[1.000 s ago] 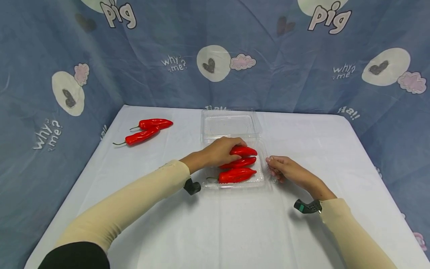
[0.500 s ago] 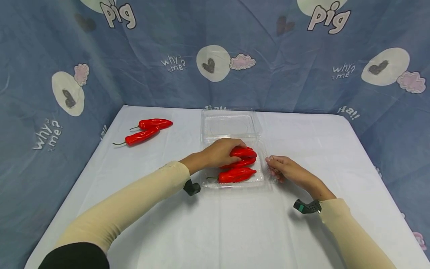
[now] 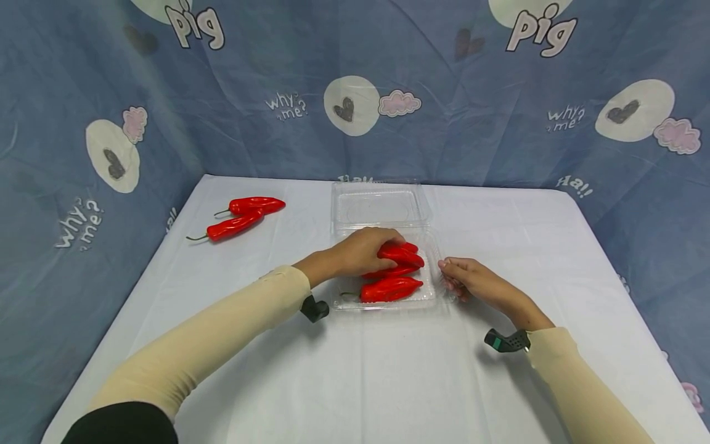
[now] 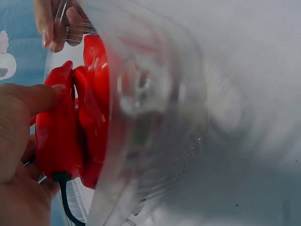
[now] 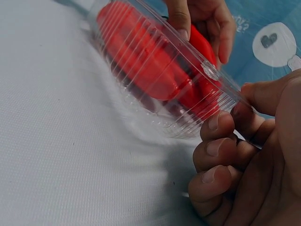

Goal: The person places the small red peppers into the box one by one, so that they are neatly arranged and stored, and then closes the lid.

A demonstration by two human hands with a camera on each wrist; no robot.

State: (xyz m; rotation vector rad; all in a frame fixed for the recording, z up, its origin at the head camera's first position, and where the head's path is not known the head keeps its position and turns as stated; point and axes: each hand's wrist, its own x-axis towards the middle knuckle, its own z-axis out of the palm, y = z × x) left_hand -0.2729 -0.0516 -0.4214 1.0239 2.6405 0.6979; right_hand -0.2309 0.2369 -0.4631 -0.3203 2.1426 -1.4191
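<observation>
A clear plastic clamshell box point(image 3: 429, 296) lies unfolded mid-table, its lid point(image 3: 379, 206) spread toward the back. My left hand point(image 3: 366, 250) reaches into the base and grips a red chili pepper point(image 4: 59, 132), thumb on its near side; the green stem hangs down in the left wrist view. Other red peppers lie beside it, and the front pepper point(image 3: 391, 288) rests apart from the hand. My right hand point(image 3: 468, 280) pinches the right rim of the box between thumb and index finger, its other fingers curled below, as the right wrist view shows.
Two more red peppers, a rear one point(image 3: 257, 205) and a front one point(image 3: 233, 226), lie touching at the table's back left. A white cloth point(image 3: 333, 382) covers the table. Blue printed fabric point(image 3: 471, 142) hangs behind and at the sides.
The gripped pepper's tip has swung toward the front of the box, and the tip of another pepper now shows behind it. My right hand has stayed at the rim.
</observation>
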